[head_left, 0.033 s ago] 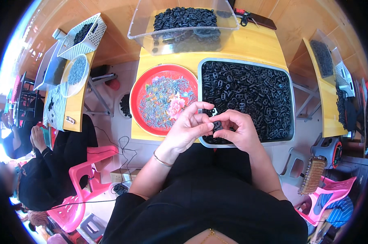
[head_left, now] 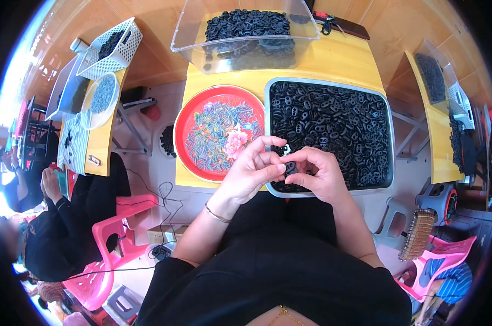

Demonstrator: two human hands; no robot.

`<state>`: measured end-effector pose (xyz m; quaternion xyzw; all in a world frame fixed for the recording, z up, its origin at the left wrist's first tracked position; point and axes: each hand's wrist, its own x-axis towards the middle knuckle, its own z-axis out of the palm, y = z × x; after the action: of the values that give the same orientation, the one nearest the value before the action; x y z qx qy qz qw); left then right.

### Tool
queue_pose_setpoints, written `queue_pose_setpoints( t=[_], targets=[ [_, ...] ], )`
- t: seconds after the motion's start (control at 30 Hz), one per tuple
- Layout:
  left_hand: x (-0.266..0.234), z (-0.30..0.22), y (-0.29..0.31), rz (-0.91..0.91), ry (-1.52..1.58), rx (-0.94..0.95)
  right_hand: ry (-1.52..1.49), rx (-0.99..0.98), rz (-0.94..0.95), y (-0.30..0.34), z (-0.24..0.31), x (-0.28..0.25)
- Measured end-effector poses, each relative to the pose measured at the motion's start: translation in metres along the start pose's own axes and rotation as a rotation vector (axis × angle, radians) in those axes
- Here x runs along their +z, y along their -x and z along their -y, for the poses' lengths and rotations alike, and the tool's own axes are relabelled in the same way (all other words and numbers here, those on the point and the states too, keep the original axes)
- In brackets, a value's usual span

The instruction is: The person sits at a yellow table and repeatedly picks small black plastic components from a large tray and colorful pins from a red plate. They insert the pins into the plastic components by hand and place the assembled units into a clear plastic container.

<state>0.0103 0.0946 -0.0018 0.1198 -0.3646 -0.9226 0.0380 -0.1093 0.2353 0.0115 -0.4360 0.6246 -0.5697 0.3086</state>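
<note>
Small black plastic part [head_left: 290, 167], pinched between the fingertips of both hands just above the near rim of the metal tray. Left hand [head_left: 251, 171]: thumb and forefinger pressed together on the part's left side; a thin bracelet [head_left: 217, 214] circles the wrist. Right hand [head_left: 322, 176]: fingers curled, closed on the part from the right.

Metal tray [head_left: 390, 136]: rectangular, filled with many like black parts, resting on the right half of a yellow table [head_left: 343, 62]. Red round tray [head_left: 183, 122]: just beside the metal tray on the left, holding a heap of small, thin multicoloured pieces. Clear plastic bin [head_left: 186, 38]: at the table's far edge, partly filled with black parts.

Surroundings: pale floor with a dark cable [head_left: 164, 195] trailing below the table; pink plastic chairs [head_left: 107, 239] at lower left and lower right. A second yellow table [head_left: 102, 144] at left bears a white perforated basket [head_left: 127, 41] and a round dish of dark pieces; a person in dark clothing [head_left: 50, 223] sits near it. A third yellow table [head_left: 439, 146] stands at right.
</note>
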Motion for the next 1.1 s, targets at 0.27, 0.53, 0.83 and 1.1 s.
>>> queue_pose_setpoints(
  t=[0.27,0.53,0.83,1.1],
  targets=[
    [-0.001,0.0,0.001,0.007,0.008,-0.022,-0.219,0.068,-0.042,0.006,-0.016,0.006],
    [-0.001,-0.003,0.002,0.023,-0.026,-0.043,-0.277,0.101,-0.044,0.008,-0.016,0.01],
    [0.001,-0.006,-0.001,0.007,-0.087,0.016,-0.245,0.073,-0.005,-0.001,0.001,0.003],
    [-0.001,-0.098,-0.04,-0.212,-0.529,0.595,0.339,-0.673,-0.861,0.023,0.085,-0.075]
  ],
)
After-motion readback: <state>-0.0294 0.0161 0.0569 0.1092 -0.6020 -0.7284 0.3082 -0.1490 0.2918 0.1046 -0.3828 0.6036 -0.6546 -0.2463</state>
